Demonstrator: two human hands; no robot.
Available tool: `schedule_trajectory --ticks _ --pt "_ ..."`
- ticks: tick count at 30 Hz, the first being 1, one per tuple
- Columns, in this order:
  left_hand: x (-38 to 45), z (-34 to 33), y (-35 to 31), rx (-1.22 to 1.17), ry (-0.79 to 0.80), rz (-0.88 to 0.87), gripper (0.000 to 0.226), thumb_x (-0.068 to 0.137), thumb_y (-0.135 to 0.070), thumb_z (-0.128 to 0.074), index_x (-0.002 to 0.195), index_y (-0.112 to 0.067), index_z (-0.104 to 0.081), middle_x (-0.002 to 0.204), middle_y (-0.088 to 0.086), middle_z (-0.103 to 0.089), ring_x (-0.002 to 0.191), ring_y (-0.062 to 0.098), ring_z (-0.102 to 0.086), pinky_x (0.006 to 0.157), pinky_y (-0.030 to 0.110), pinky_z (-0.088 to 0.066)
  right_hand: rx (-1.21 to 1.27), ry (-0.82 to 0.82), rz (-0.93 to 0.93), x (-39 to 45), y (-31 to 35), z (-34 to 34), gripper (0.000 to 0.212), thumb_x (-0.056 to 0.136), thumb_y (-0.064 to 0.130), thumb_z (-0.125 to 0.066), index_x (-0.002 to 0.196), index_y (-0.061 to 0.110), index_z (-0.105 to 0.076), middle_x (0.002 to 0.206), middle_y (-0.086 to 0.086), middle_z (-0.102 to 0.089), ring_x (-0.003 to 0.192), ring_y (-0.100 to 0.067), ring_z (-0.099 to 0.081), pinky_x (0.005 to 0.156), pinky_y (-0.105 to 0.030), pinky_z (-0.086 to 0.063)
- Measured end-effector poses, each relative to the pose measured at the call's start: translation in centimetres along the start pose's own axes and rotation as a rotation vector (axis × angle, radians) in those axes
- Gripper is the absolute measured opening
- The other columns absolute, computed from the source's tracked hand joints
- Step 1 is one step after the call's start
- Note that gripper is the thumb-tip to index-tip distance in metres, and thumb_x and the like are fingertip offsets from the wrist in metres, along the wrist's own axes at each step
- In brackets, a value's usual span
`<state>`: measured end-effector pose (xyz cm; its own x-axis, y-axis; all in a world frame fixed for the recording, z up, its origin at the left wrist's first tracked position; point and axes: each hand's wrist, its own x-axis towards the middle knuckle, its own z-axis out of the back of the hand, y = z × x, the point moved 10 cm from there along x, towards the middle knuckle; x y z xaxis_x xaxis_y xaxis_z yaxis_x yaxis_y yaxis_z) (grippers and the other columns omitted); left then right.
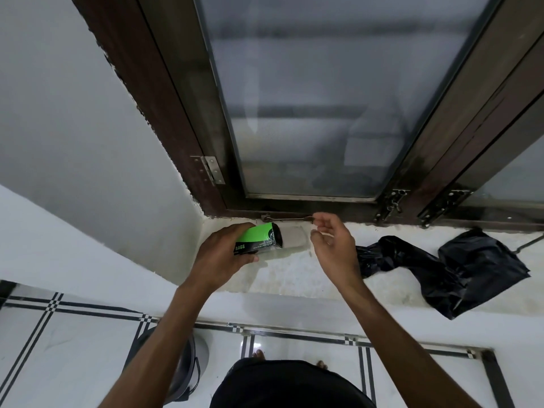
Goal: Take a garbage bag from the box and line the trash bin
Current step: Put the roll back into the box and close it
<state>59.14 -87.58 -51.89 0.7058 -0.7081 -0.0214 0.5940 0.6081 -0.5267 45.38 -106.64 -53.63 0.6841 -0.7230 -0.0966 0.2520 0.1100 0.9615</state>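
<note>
Two hands work over the sill (pixel 294 278): the left hand (pixel 223 254) grasps one green-and-black box (pixel 256 238), and the right hand (pixel 335 245) hangs released, fingers loosely curled, just right of the box's flap. The box lies with its long axis left to right, open end pointing right. One black bag (pixel 459 269) lies crumpled on the sill, right of the hands. One bin (pixel 188 366) stands on the floor (pixel 294 346), near left.
</note>
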Motion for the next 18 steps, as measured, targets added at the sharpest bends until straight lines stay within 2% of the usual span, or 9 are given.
schedule_trajectory --ticks 2,3,5,7,9,13,18 --pt "0.0 0.3 -0.2 -0.017 -0.005 -0.019 0.066 0.072 -0.036 -0.082 0.131 -0.031 -0.053 0.125 -0.007 -0.062 0.109 0.019 -0.057 0.082 0.027 -0.041 0.05 0.075 -0.141 0.3 -1.8 -0.9 0.027 0.097 0.015 -0.059 0.122 0.022 -0.062 0.114 0.006 -0.066 0.104 -0.012 -0.063 0.085 -0.016 -0.049" --pt "0.1 0.5 -0.4 -0.018 -0.008 -0.029 0.066 0.072 -0.035 -0.082 0.131 -0.03 -0.053 0.125 -0.007 -0.063 0.109 0.019 -0.057 0.082 0.027 -0.041 0.129 0.091 -0.208 0.2 -2.5 -1.3 0.024 0.097 0.015 -0.06 0.121 0.02 -0.063 0.111 0.001 -0.068 0.098 -0.014 -0.066 0.084 -0.021 -0.053" --pt "0.2 0.6 -0.8 -0.003 -0.015 -0.047 0.066 0.072 -0.034 -0.083 0.131 -0.029 -0.054 0.125 -0.006 -0.063 0.109 0.019 -0.057 0.081 0.026 -0.04 0.296 0.096 -0.289 -0.2 -2.8 -1.8 0.017 0.096 0.011 -0.062 0.112 0.016 -0.065 0.101 -0.005 -0.071 0.079 -0.014 -0.069 0.073 -0.023 -0.057" --pt "0.2 0.6 -1.1 0.023 -0.015 -0.068 0.066 0.072 -0.034 -0.083 0.131 -0.027 -0.055 0.125 -0.005 -0.063 0.11 0.02 -0.057 0.081 0.025 -0.039 0.364 0.117 -0.274 -0.5 -2.3 -2.3 0.014 0.093 0.007 -0.066 0.105 0.013 -0.065 0.087 -0.001 -0.07 0.068 -0.014 -0.068 0.067 -0.022 -0.056" --pt "0.1 0.5 -1.2 0.046 -0.019 -0.083 0.065 0.072 -0.034 -0.083 0.13 -0.026 -0.055 0.124 -0.005 -0.064 0.109 0.02 -0.057 0.081 0.026 -0.04 0.378 0.16 -0.243 -0.6 -1.7 -3.1 0.014 0.089 0.004 -0.07 0.101 0.009 -0.064 0.081 0.001 -0.067 0.067 -0.013 -0.067 0.067 -0.023 -0.055" --pt "0.0 0.1 -1.8 0.114 -0.029 -0.137 0.065 0.069 -0.034 -0.084 0.128 -0.024 -0.058 0.121 -0.004 -0.066 0.107 0.022 -0.059 0.084 0.03 -0.043 0.375 0.244 -0.197 -1.2 -0.7 -5.0 0.018 0.083 0.003 -0.077 0.095 0.006 -0.065 0.086 -0.007 -0.067 0.076 -0.013 -0.064 0.068 -0.025 -0.056" --pt "0.0 0.3 -2.2 0.178 -0.063 -0.175 0.065 0.067 -0.035 -0.085 0.126 -0.023 -0.059 0.12 -0.003 -0.068 0.105 0.024 -0.061 0.085 0.031 -0.044 0.426 0.268 -0.215 -1.5 -0.9 -5.9 0.016 0.084 0.0 -0.075 0.093 0.008 -0.064 0.081 -0.004 -0.065 0.072 -0.009 -0.063 0.065 -0.021 -0.054"
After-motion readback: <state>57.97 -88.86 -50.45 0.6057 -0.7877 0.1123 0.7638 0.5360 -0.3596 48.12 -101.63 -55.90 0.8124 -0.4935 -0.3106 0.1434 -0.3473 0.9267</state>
